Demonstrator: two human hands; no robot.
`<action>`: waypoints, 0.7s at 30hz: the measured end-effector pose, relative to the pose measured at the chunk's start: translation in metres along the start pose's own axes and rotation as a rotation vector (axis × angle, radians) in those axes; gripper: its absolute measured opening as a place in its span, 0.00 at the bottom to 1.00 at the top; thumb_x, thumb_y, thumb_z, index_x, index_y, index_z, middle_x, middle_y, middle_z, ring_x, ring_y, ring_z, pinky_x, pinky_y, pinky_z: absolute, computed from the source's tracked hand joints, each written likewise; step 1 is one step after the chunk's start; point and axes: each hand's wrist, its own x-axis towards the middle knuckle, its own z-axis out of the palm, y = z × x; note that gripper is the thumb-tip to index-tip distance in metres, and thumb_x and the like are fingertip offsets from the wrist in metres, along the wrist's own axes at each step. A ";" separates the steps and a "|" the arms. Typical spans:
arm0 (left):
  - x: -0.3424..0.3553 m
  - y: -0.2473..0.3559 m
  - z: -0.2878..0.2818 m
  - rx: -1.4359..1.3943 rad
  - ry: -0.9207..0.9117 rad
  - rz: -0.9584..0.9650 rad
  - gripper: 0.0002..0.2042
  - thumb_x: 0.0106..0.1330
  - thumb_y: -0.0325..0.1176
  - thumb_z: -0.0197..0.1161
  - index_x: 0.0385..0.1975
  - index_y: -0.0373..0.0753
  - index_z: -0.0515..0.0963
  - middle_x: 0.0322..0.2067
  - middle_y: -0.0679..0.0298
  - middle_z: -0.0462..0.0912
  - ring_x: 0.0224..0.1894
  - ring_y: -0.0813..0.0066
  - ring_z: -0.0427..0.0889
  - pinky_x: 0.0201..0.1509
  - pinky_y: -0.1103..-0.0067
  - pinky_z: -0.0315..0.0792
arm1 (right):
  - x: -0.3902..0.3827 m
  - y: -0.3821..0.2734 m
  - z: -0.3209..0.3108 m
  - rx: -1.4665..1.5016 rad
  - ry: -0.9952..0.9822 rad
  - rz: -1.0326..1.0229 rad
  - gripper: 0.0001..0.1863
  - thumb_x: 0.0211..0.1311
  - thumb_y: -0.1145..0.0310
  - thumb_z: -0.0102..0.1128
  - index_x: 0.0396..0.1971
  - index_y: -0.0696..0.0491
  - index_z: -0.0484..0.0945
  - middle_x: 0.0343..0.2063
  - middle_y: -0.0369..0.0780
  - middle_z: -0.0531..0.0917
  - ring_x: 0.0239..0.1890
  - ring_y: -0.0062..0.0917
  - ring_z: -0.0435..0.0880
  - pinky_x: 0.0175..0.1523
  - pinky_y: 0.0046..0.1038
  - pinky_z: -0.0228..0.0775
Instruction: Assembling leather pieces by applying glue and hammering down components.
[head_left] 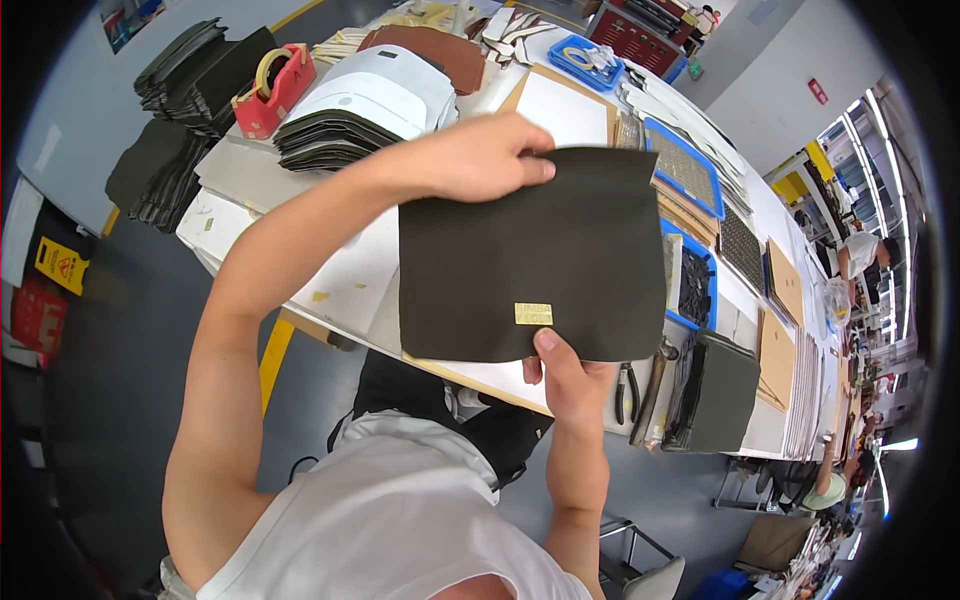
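A dark olive-brown leather-like sheet (480, 260), roughly square, is held up over the table's near edge. My left hand (485, 158) is closed at its top edge, thumb in front and fingers above. At the bottom edge my right hand (568, 375) pinches the sheet, its thumb on the front face and the other fingers mostly hidden behind. Just above that thumb, a small pale yellow label (533, 314) with markings lies on the sheet.
Left on the table (345, 270) are a stack of dark pieces topped with white (375, 92), a red tape dispenser (275, 92) and dark stacks (165, 175). Rightward lie blue trays (685, 165), pliers (627, 393), a hammer-like tool (655, 385) and dark folded pieces (722, 390).
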 end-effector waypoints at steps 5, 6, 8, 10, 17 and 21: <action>-0.008 -0.005 0.038 -0.074 -0.268 -0.104 0.14 0.74 0.35 0.59 0.49 0.29 0.80 0.39 0.50 0.87 0.42 0.63 0.86 0.51 0.69 0.76 | -0.002 -0.017 0.009 0.040 0.057 -0.067 0.04 0.68 0.78 0.62 0.40 0.60 0.79 0.30 0.41 0.81 0.20 0.21 0.79 0.24 0.23 0.72; -0.008 -0.005 0.042 -0.067 -0.295 -0.117 0.14 0.74 0.35 0.59 0.48 0.30 0.81 0.38 0.50 0.87 0.42 0.62 0.87 0.51 0.68 0.76 | -0.002 -0.018 0.010 0.033 0.068 -0.060 0.05 0.68 0.78 0.62 0.41 0.60 0.79 0.31 0.41 0.82 0.21 0.22 0.79 0.24 0.23 0.72; -0.009 -0.002 0.046 -0.076 -0.294 -0.109 0.13 0.74 0.35 0.59 0.47 0.30 0.81 0.38 0.50 0.87 0.41 0.61 0.87 0.50 0.68 0.76 | -0.003 -0.019 0.007 0.022 0.082 -0.055 0.06 0.68 0.77 0.62 0.42 0.61 0.78 0.32 0.42 0.82 0.21 0.23 0.79 0.24 0.23 0.73; -0.008 -0.001 0.046 -0.068 -0.303 -0.116 0.13 0.74 0.35 0.59 0.47 0.30 0.81 0.38 0.50 0.87 0.41 0.60 0.87 0.50 0.68 0.76 | -0.005 -0.013 0.000 -0.008 0.051 -0.051 0.18 0.64 0.75 0.61 0.54 0.56 0.75 0.42 0.43 0.83 0.29 0.24 0.82 0.21 0.24 0.74; -0.004 -0.008 0.041 -0.078 -0.299 -0.103 0.13 0.74 0.34 0.58 0.47 0.30 0.80 0.38 0.51 0.87 0.41 0.63 0.86 0.50 0.69 0.76 | -0.004 -0.014 0.001 0.051 0.062 -0.072 0.07 0.68 0.77 0.62 0.44 0.61 0.78 0.33 0.42 0.82 0.22 0.23 0.79 0.25 0.22 0.73; -0.009 0.004 0.019 -0.057 -0.040 -0.058 0.12 0.75 0.33 0.58 0.48 0.30 0.80 0.35 0.56 0.87 0.37 0.71 0.83 0.47 0.73 0.77 | -0.009 0.014 -0.026 0.047 -0.017 -0.087 0.19 0.63 0.75 0.60 0.54 0.58 0.75 0.42 0.45 0.83 0.26 0.26 0.84 0.20 0.25 0.77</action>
